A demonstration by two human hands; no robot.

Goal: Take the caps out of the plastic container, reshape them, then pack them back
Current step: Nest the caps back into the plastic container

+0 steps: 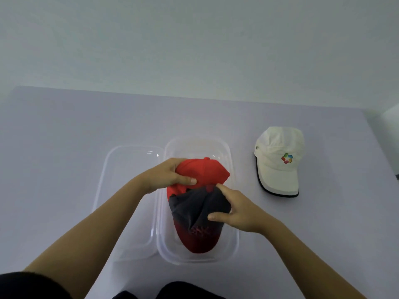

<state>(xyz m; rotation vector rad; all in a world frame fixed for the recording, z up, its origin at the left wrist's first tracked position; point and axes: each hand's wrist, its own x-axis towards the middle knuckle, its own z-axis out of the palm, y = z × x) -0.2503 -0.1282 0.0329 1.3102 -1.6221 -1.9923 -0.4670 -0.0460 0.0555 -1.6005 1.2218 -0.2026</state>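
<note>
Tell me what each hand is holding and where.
Left hand grips the red cap by its crown; right hand grips the dark cap by its crown.

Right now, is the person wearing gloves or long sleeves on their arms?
No. The left hand and right hand are bare, with no gloves, rings or watch showing. Both forearms are uncovered up to the picture's edge. Only dark clothing shows at the bottom.
</note>
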